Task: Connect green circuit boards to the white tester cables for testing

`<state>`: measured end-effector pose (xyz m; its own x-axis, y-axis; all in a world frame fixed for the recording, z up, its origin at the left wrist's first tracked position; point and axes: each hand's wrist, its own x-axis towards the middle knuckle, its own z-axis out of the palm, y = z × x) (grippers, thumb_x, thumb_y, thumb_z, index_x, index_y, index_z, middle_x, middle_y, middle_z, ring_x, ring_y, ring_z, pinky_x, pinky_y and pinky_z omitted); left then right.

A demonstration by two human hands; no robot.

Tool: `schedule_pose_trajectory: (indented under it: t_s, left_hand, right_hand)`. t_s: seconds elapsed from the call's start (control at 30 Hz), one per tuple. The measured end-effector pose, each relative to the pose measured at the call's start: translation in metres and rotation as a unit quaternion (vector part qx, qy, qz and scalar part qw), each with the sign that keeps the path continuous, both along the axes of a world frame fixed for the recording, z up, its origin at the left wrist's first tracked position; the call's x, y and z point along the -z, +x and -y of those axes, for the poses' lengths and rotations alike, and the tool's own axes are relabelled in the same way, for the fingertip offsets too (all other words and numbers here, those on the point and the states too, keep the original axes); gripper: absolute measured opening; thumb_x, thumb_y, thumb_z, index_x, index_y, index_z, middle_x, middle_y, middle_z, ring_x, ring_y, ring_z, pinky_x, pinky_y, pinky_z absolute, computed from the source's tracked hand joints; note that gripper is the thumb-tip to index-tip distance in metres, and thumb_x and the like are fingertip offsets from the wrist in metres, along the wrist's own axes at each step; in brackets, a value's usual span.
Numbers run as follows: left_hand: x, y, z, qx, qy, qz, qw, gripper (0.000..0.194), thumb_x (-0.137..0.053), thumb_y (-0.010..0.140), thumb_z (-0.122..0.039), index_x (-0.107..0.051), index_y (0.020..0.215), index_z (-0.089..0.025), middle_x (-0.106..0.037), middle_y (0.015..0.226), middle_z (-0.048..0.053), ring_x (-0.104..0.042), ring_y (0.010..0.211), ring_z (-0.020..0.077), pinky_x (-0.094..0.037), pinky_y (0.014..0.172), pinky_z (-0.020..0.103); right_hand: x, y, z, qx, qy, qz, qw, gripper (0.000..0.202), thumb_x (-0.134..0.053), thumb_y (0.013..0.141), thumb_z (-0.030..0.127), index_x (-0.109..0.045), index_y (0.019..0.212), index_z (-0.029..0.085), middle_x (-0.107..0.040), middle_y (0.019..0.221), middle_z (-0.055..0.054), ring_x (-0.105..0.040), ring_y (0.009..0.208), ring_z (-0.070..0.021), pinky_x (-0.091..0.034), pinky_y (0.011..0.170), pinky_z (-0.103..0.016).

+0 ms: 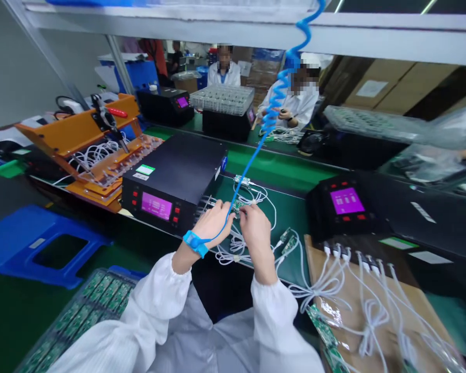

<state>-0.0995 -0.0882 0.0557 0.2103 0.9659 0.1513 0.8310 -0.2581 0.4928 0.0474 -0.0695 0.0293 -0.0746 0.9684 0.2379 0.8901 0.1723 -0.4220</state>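
Observation:
My left hand (213, 224), with a blue wrist strap (195, 243) and its coiled cord, is closed at one side of a small green circuit board (238, 205). From the other side my right hand (255, 225) pinches the same board; its fingertips are partly hidden. Both hands are over the green bench mat, just right of a black tester box (174, 166) with a lit purple screen. Bundled white cables (236, 246) lie under and between the hands. Behind them rests another board (243, 180) with a white cable attached.
More boards (289, 242) lie right of my hands. A second black tester (347, 202) has several white cables plugged in over a cardboard sheet (357, 300). To the left are an orange fixture (77, 140), a blue stool (34, 243) and a board tray (81, 316). Co-workers sit opposite.

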Motion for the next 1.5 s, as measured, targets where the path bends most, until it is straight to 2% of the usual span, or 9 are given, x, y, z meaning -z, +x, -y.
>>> schedule_pose_trajectory:
  t_s: [0.2, 0.33, 0.5, 0.77, 0.93, 1.2, 1.3, 1.4, 1.5]
  left_hand:
    - [0.031, 0.003, -0.004, -0.047, -0.072, 0.038, 0.996, 0.030, -0.047, 0.104, -0.026, -0.053, 0.128, -0.009, -0.060, 0.129, 0.026, -0.072, 0.106, 0.0323, -0.057, 0.090, 0.043]
    - [0.041, 0.002, -0.013, -0.074, -0.062, 0.093, 0.991, 0.026, -0.041, 0.106, -0.024, -0.053, 0.123, -0.010, -0.063, 0.128, 0.027, -0.072, 0.109, 0.0308, -0.056, 0.091, 0.041]
    - [0.047, 0.003, -0.024, -0.086, -0.071, 0.161, 0.981, 0.018, -0.039, 0.109, -0.027, -0.054, 0.110, -0.017, -0.072, 0.090, 0.013, -0.073, 0.083, 0.0247, -0.053, 0.076, 0.034]
    - [0.046, 0.005, -0.043, -0.076, -0.046, 0.223, 0.971, 0.038, -0.046, 0.107, -0.028, -0.042, 0.070, -0.024, -0.059, 0.065, 0.002, -0.061, 0.068, 0.0204, -0.038, 0.068, 0.032]
    - [0.040, 0.009, -0.037, -0.041, -0.024, 0.267, 0.962, 0.039, -0.052, 0.106, -0.029, -0.042, 0.068, -0.023, -0.053, 0.061, -0.003, -0.054, 0.063, 0.0166, -0.033, 0.063, 0.030]
    - [0.019, 0.016, -0.012, -0.013, 0.000, 0.339, 0.941, 0.035, -0.047, 0.107, -0.035, -0.052, 0.075, -0.021, -0.062, 0.072, -0.001, -0.058, 0.068, 0.0144, -0.041, 0.068, 0.028]
    - [0.018, 0.020, -0.002, 0.025, -0.035, 0.414, 0.909, 0.036, -0.046, 0.107, -0.044, -0.050, 0.078, -0.022, -0.063, 0.072, 0.000, -0.063, 0.070, 0.0145, -0.048, 0.073, 0.027]
    - [0.024, 0.027, 0.001, 0.027, -0.101, 0.480, 0.871, 0.041, -0.045, 0.105, -0.058, -0.046, 0.082, -0.024, -0.051, 0.061, -0.005, -0.057, 0.057, 0.0138, -0.048, 0.065, 0.028]
    - [0.029, 0.038, -0.002, 0.036, -0.119, 0.436, 0.891, 0.040, -0.046, 0.105, -0.058, -0.050, 0.084, -0.024, -0.040, 0.057, -0.008, -0.046, 0.049, 0.0133, -0.040, 0.057, 0.028]
  right_hand:
    - [0.001, -0.018, -0.050, -0.095, -0.070, 0.188, 0.975, 0.023, -0.056, 0.099, 0.014, -0.075, 0.112, 0.014, -0.073, 0.116, -0.016, -0.067, 0.113, -0.0287, -0.049, 0.087, -0.033]
    - [-0.001, -0.009, -0.044, -0.115, -0.031, 0.143, 0.983, 0.019, -0.056, 0.099, 0.018, -0.074, 0.106, 0.016, -0.072, 0.111, -0.013, -0.066, 0.110, -0.0279, -0.049, 0.087, -0.034]
    - [-0.004, 0.008, -0.041, -0.153, 0.016, 0.041, 0.987, 0.009, -0.061, 0.095, 0.020, -0.069, 0.098, 0.018, -0.071, 0.107, -0.012, -0.067, 0.105, -0.0273, -0.050, 0.090, -0.036]
    - [-0.002, 0.019, -0.032, -0.137, -0.028, -0.046, 0.989, 0.013, -0.062, 0.098, 0.024, -0.063, 0.110, 0.022, -0.078, 0.102, -0.009, -0.074, 0.095, -0.0255, -0.054, 0.083, -0.035]
    - [-0.005, 0.027, -0.027, -0.125, 0.009, -0.043, 0.991, 0.019, -0.063, 0.097, 0.025, -0.071, 0.113, 0.022, -0.080, 0.098, -0.008, -0.075, 0.088, -0.0243, -0.053, 0.079, -0.034]
    - [-0.017, 0.028, -0.020, -0.066, 0.066, -0.135, 0.986, 0.011, -0.064, 0.094, 0.027, -0.071, 0.097, 0.020, -0.078, 0.088, -0.008, -0.072, 0.078, -0.0224, -0.051, 0.074, -0.033]
    - [-0.026, 0.038, -0.031, 0.029, 0.104, -0.255, 0.961, 0.016, -0.067, 0.091, 0.032, -0.068, 0.094, 0.017, -0.075, 0.085, -0.009, -0.069, 0.072, -0.0205, -0.051, 0.071, -0.033]
    - [-0.034, 0.046, -0.038, 0.049, 0.091, -0.429, 0.897, 0.033, -0.077, 0.084, 0.045, -0.068, 0.095, 0.015, -0.074, 0.085, -0.008, -0.069, 0.074, -0.0184, -0.053, 0.069, -0.032]
    - [-0.038, 0.044, -0.036, 0.023, 0.050, -0.534, 0.844, 0.045, -0.085, 0.075, 0.053, -0.068, 0.095, 0.016, -0.073, 0.085, -0.005, -0.068, 0.078, -0.0165, -0.053, 0.069, -0.029]
